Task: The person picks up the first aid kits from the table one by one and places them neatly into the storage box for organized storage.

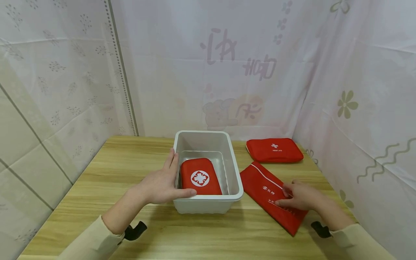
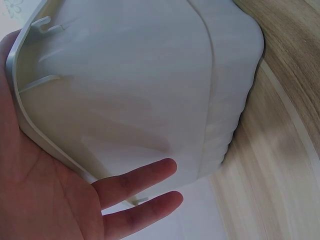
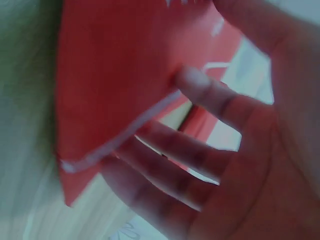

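A light grey plastic bin [image 1: 208, 206] stands on the table, with a red first aid case [image 1: 211, 182] bearing a white cross emblem lying inside. My left hand [image 1: 164, 186] rests at the bin's near left corner, thumb along the front rim. Two of its fingers [image 2: 137, 182] extend straight beside the outer wall in the left wrist view. To the right, my right hand [image 1: 300, 196] holds a flat red pouch [image 1: 264, 191] with white lettering and a white edge line. In the right wrist view, several fingertips go behind the pouch's edge and the thumb lies over its face.
A red first aid pouch [image 1: 276, 153] with a white cross lies at the back right of the wooden table [image 1: 136, 155]. Patterned curtains [image 1: 195, 72] hang behind the table and along both sides.
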A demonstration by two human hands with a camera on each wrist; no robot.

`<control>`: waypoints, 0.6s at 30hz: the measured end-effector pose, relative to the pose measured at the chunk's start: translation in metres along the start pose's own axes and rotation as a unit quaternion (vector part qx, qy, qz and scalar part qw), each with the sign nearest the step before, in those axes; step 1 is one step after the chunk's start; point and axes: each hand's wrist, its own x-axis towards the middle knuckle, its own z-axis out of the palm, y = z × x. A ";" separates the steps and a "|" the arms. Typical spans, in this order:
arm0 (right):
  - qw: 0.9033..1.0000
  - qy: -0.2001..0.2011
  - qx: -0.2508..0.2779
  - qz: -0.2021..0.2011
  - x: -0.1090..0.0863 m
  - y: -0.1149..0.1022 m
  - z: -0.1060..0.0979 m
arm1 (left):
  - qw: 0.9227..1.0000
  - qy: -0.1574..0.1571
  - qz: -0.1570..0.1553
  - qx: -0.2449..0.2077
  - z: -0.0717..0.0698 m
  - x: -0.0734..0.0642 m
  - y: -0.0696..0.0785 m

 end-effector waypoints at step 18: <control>0.995 -0.038 0.069 -0.055 -0.005 -0.011 0.010 | 1.000 -0.001 -0.002 0.002 0.000 -0.001 0.000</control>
